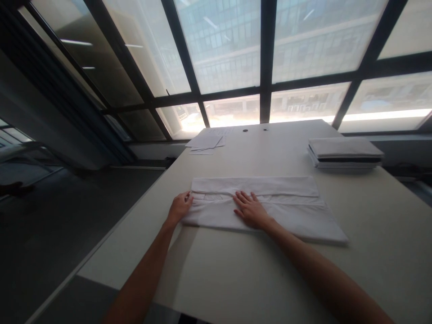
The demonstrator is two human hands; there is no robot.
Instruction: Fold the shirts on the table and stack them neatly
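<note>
A white cloth (290, 216), folded into a long flat shape, lies across the middle of the table. At its left end, my left hand (180, 207) has its fingers bent against the edge, pinching the fabric there. My right hand (249, 209) rests palm down on the cloth, left of its centre, with the fingers spread. Two folded edges run lengthwise along the cloth, with a narrow gap between them near my hands.
The white table (209, 274) stands before large windows. A stack of folded cloths (346, 153), one dark layer among them, sits at the right. Loose papers (206, 141) lie at the far left, and two small dark round spots are near the far edge.
</note>
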